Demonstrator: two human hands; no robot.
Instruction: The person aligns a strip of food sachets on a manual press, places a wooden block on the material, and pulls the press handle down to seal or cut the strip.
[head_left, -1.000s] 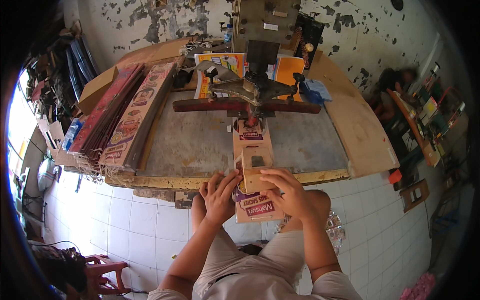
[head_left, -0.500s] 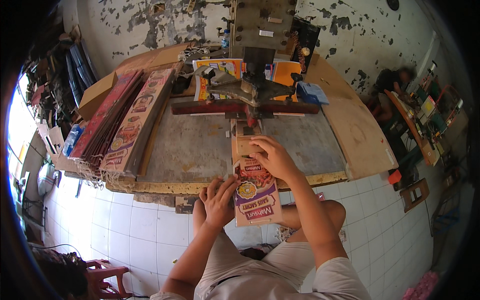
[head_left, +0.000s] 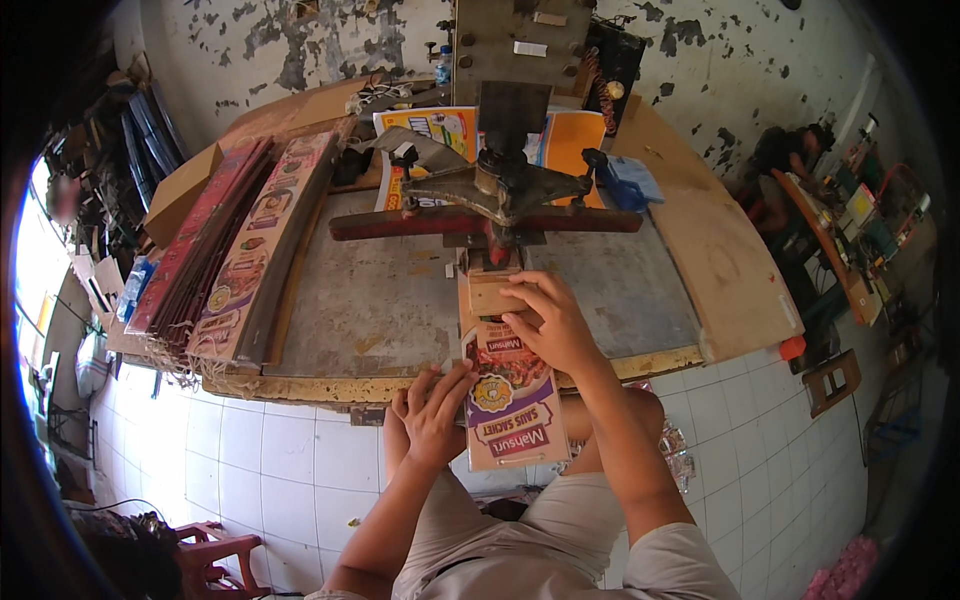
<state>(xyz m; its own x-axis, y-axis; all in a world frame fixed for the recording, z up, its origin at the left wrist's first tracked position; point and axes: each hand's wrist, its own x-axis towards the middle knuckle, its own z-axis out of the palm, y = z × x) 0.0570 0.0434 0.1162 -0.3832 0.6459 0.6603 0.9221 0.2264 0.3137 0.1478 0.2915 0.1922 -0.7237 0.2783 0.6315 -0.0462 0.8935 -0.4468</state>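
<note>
A long printed cardboard strip (head_left: 512,430), tan with purple bands and a food picture, lies under the press and sticks out over the table's front edge above my lap. My left hand (head_left: 432,410) is at its left side, fingertips gripping the edge. Across the strip's far part sits a small tan wooden block (head_left: 488,298). My right hand (head_left: 545,315) is closed around the block's right end, thumb on the near side and fingers on the far side. Just beyond stands the metal press (head_left: 490,195), its red-tipped lower part close above the block.
A stack of similar printed strips (head_left: 262,255) and a pile of dark red strips (head_left: 195,235) lie on the table's left. Colourful printed sheets (head_left: 575,140) and a blue plastic packet (head_left: 632,182) are behind the press. A person (head_left: 790,165) sits at a bench far right.
The view has shifted slightly, so the table and press appear lower. Both hands keep nearly the same hold on the strip and block.
</note>
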